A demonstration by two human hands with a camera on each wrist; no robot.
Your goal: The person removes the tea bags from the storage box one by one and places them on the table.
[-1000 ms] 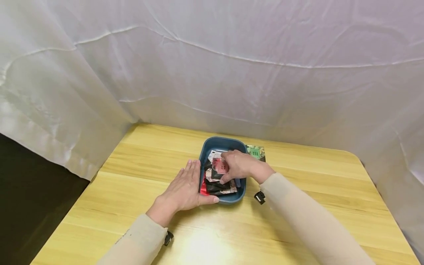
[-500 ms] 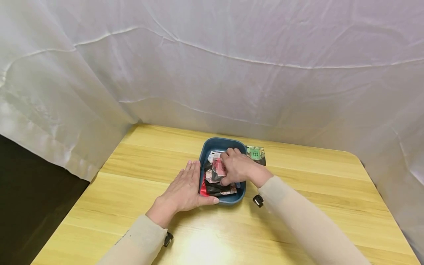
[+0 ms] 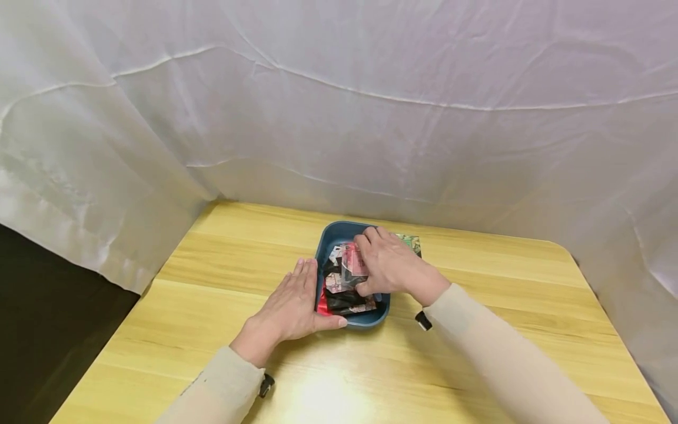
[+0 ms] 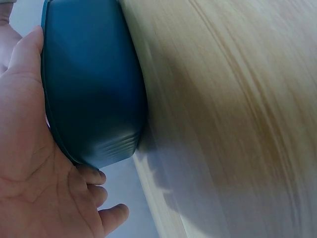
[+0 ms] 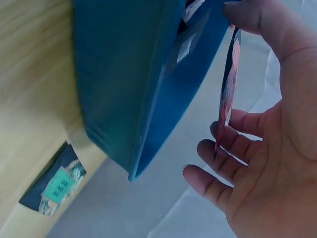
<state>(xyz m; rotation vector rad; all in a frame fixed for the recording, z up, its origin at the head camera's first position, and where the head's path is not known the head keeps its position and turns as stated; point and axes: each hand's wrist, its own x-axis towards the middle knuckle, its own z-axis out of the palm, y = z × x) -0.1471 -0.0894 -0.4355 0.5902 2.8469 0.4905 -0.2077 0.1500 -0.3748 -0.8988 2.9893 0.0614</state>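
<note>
A blue plastic bin [image 3: 365, 324] stands on the table with several small packets inside. My right hand [image 3: 392, 259] is over the bin's right side and pinches a flat packet with a pink label [image 3: 356, 262] between thumb and fingers. In the right wrist view this packet [image 5: 230, 82] is seen edge-on, level with the bin's open top. Straight fingers of my left hand [image 3: 291, 303] lie along the bin's left side, its thumb across the near rim. Below the pinched packet are a black packet [image 3: 344, 301] and a red one [image 3: 323, 304].
Just beyond the bin's right side lies a packet with a green label [image 5: 58, 184], partly hidden behind my right hand in the head view. A pale curtain [image 3: 339, 129] hangs behind the wooden table [image 3: 503, 282] and along its sides.
My right hand has drawn its fingers in on the pink-labelled packet and raised it slightly, tilting it. My left hand stays against the bin. The head view has shifted a little.
</note>
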